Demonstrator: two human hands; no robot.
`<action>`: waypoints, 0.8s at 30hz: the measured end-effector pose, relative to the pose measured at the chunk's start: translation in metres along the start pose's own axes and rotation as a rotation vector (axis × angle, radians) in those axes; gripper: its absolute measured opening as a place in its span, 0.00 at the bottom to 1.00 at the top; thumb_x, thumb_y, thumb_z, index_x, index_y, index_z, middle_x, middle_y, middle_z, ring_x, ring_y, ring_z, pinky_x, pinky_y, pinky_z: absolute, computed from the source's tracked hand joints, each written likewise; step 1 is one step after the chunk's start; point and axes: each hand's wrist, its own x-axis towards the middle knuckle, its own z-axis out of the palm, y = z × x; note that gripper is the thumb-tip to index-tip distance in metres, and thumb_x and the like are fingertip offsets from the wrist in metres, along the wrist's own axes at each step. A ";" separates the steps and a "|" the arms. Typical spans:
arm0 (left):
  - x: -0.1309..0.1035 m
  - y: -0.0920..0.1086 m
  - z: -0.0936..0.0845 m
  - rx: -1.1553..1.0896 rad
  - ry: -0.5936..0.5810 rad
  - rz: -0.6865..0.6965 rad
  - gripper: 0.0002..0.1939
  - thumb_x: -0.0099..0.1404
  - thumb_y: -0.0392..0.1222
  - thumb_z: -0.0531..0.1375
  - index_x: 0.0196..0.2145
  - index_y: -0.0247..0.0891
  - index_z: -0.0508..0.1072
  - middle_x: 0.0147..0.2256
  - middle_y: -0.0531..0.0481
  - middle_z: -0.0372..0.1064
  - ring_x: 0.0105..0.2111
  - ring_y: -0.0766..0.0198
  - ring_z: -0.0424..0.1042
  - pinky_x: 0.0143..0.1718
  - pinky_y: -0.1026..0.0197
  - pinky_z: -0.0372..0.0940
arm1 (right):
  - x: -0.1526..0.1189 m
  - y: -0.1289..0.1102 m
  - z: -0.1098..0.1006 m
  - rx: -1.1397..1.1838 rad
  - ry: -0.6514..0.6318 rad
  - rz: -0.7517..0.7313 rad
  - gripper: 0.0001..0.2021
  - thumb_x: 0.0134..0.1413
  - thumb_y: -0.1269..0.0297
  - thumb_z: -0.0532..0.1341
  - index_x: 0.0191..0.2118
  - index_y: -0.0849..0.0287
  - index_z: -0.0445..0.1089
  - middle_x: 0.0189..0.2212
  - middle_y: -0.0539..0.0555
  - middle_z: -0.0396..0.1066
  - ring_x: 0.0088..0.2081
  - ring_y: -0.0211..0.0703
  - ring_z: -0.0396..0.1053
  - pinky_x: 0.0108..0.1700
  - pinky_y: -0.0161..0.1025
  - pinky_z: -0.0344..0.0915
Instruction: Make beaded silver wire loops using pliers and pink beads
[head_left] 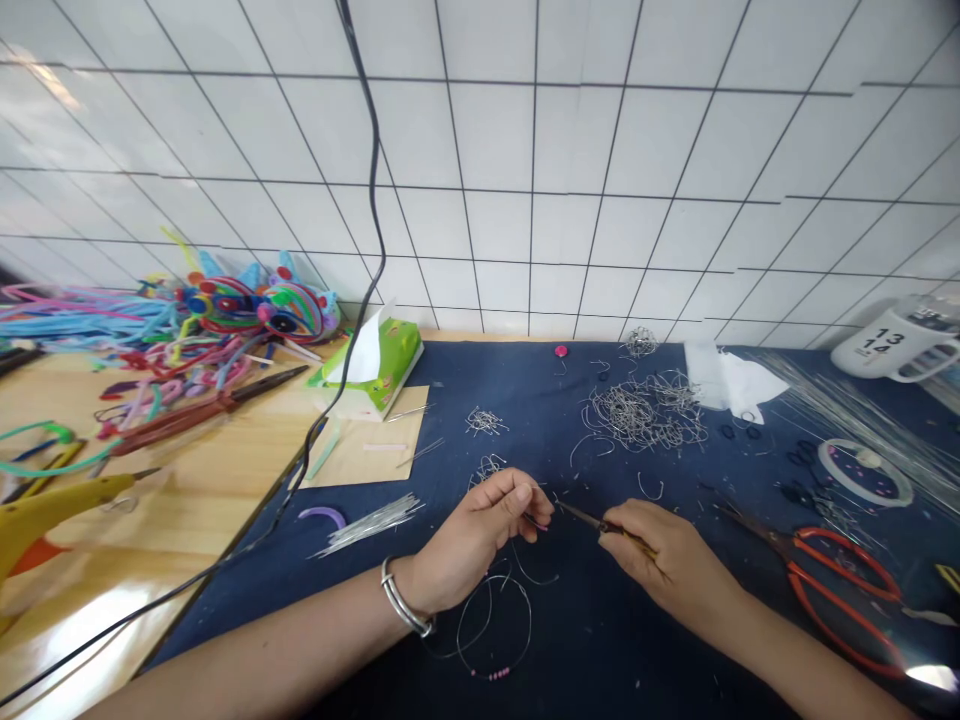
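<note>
My left hand [504,520], with a silver bangle [405,600] at the wrist, pinches a thin wire between thumb and fingers; something small and pink shows at the fingertips. Below it a looped wire [529,625] curves over the blue cloth, with several pink beads [495,674] along its lower bend. Whether this loop is the wire in my fingers I cannot tell. My right hand [660,560] is wrapped round needle-nose pliers [589,518]. Their narrow tip points left, close to my left fingertips.
Tangled wire pieces [645,412] lie on the blue cloth [600,640]. Red-handled scissors [847,590], a bead dish [866,473] and a white mug [896,340] stand right. Left are straight wires [371,525], a tissue pack [386,370], a glue gun [67,515] and a hanging black cable [373,180].
</note>
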 end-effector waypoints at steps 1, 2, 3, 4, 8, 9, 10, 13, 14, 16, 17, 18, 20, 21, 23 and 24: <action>0.000 0.000 0.000 -0.013 0.010 0.003 0.10 0.66 0.42 0.50 0.33 0.34 0.66 0.32 0.47 0.65 0.32 0.65 0.65 0.33 0.63 0.58 | 0.000 0.000 0.001 0.006 0.002 -0.002 0.11 0.59 0.58 0.49 0.34 0.57 0.64 0.26 0.50 0.63 0.30 0.37 0.61 0.33 0.35 0.58; 0.000 0.000 0.000 -0.017 0.018 0.003 0.10 0.66 0.43 0.51 0.33 0.34 0.66 0.30 0.48 0.65 0.30 0.66 0.64 0.32 0.63 0.57 | -0.001 0.000 0.002 0.007 0.004 -0.009 0.11 0.59 0.58 0.49 0.34 0.57 0.64 0.26 0.50 0.63 0.30 0.37 0.61 0.33 0.35 0.58; 0.000 -0.001 -0.001 -0.012 0.024 0.000 0.09 0.66 0.43 0.51 0.33 0.34 0.65 0.27 0.50 0.64 0.28 0.68 0.64 0.30 0.64 0.57 | -0.001 0.000 0.002 0.004 0.009 -0.023 0.11 0.59 0.59 0.49 0.34 0.57 0.64 0.26 0.50 0.63 0.30 0.37 0.61 0.33 0.35 0.58; 0.000 -0.001 -0.001 -0.001 0.029 -0.004 0.09 0.66 0.43 0.51 0.33 0.34 0.65 0.25 0.51 0.63 0.25 0.69 0.62 0.29 0.65 0.56 | -0.001 0.000 0.003 -0.004 0.017 -0.043 0.10 0.59 0.59 0.50 0.34 0.57 0.64 0.27 0.50 0.63 0.31 0.37 0.62 0.33 0.35 0.59; 0.001 0.000 -0.003 -0.004 0.044 -0.032 0.10 0.65 0.44 0.52 0.33 0.34 0.65 0.21 0.55 0.60 0.19 0.72 0.57 0.23 0.67 0.52 | 0.000 0.002 0.001 -0.101 0.090 -0.158 0.10 0.58 0.59 0.51 0.39 0.58 0.64 0.31 0.53 0.64 0.34 0.40 0.62 0.36 0.38 0.61; 0.001 0.000 -0.003 -0.021 0.043 -0.046 0.10 0.65 0.44 0.52 0.32 0.34 0.65 0.21 0.55 0.59 0.19 0.73 0.56 0.22 0.67 0.51 | 0.000 0.004 0.000 -0.152 0.119 -0.185 0.10 0.58 0.59 0.52 0.39 0.58 0.64 0.32 0.54 0.64 0.35 0.41 0.61 0.37 0.39 0.61; 0.001 0.001 -0.004 -0.039 0.040 -0.061 0.10 0.65 0.45 0.52 0.32 0.34 0.65 0.21 0.55 0.59 0.18 0.73 0.56 0.21 0.67 0.51 | 0.001 0.005 -0.001 -0.216 0.153 -0.208 0.10 0.57 0.59 0.52 0.39 0.59 0.64 0.33 0.55 0.64 0.36 0.42 0.61 0.37 0.40 0.61; 0.000 0.002 -0.003 -0.078 0.016 -0.098 0.10 0.64 0.45 0.52 0.32 0.34 0.65 0.20 0.55 0.58 0.18 0.74 0.55 0.20 0.68 0.50 | 0.003 0.013 -0.006 -0.472 0.301 -0.272 0.13 0.54 0.57 0.55 0.40 0.61 0.65 0.33 0.57 0.63 0.36 0.45 0.60 0.39 0.44 0.60; 0.000 0.003 -0.003 -0.089 0.006 -0.110 0.10 0.64 0.45 0.52 0.32 0.34 0.65 0.20 0.55 0.58 0.17 0.74 0.54 0.20 0.68 0.50 | 0.003 0.016 -0.007 -0.562 0.354 -0.300 0.13 0.53 0.57 0.57 0.40 0.61 0.65 0.33 0.58 0.63 0.37 0.46 0.59 0.40 0.45 0.60; -0.001 0.003 -0.003 -0.111 -0.014 -0.133 0.10 0.65 0.44 0.52 0.32 0.35 0.65 0.20 0.56 0.58 0.17 0.74 0.54 0.20 0.68 0.50 | 0.001 0.020 -0.009 -0.720 0.440 -0.371 0.15 0.50 0.57 0.59 0.41 0.61 0.65 0.34 0.58 0.63 0.38 0.48 0.59 0.40 0.46 0.60; -0.001 0.003 -0.003 -0.122 -0.021 -0.145 0.10 0.65 0.44 0.52 0.32 0.35 0.65 0.20 0.56 0.57 0.17 0.74 0.54 0.20 0.68 0.51 | 0.000 0.021 -0.009 -0.783 0.468 -0.406 0.15 0.49 0.57 0.60 0.41 0.60 0.66 0.35 0.58 0.63 0.39 0.49 0.59 0.40 0.46 0.60; -0.002 0.003 -0.003 -0.132 -0.026 -0.155 0.10 0.65 0.44 0.52 0.32 0.35 0.65 0.20 0.56 0.57 0.17 0.74 0.54 0.20 0.68 0.51 | -0.001 0.021 -0.009 -0.834 0.486 -0.438 0.15 0.48 0.57 0.61 0.41 0.59 0.66 0.35 0.58 0.63 0.39 0.50 0.59 0.40 0.46 0.60; -0.002 0.002 -0.003 -0.151 -0.033 -0.169 0.09 0.65 0.44 0.52 0.32 0.35 0.65 0.19 0.56 0.57 0.17 0.74 0.54 0.20 0.68 0.51 | -0.004 0.020 -0.009 -0.911 0.513 -0.483 0.16 0.47 0.57 0.62 0.41 0.58 0.66 0.35 0.58 0.63 0.39 0.50 0.59 0.39 0.46 0.60; -0.003 0.001 -0.002 -0.159 -0.036 -0.176 0.09 0.65 0.44 0.53 0.32 0.35 0.65 0.19 0.56 0.57 0.17 0.74 0.53 0.20 0.68 0.51 | -0.005 0.019 -0.009 -0.937 0.525 -0.497 0.16 0.47 0.56 0.62 0.41 0.57 0.66 0.35 0.58 0.63 0.39 0.50 0.59 0.39 0.46 0.60; -0.003 0.000 -0.002 -0.174 -0.044 -0.190 0.09 0.64 0.44 0.53 0.32 0.35 0.65 0.19 0.56 0.56 0.16 0.75 0.52 0.20 0.68 0.51 | -0.005 0.017 -0.010 -0.969 0.550 -0.512 0.16 0.47 0.56 0.62 0.41 0.56 0.66 0.35 0.57 0.63 0.39 0.50 0.60 0.39 0.46 0.59; -0.003 0.000 -0.002 -0.182 -0.047 -0.199 0.09 0.64 0.44 0.53 0.32 0.35 0.65 0.19 0.56 0.56 0.16 0.75 0.52 0.19 0.69 0.50 | -0.005 0.016 -0.010 -0.978 0.558 -0.513 0.15 0.47 0.55 0.61 0.41 0.56 0.67 0.35 0.57 0.63 0.39 0.49 0.60 0.39 0.46 0.59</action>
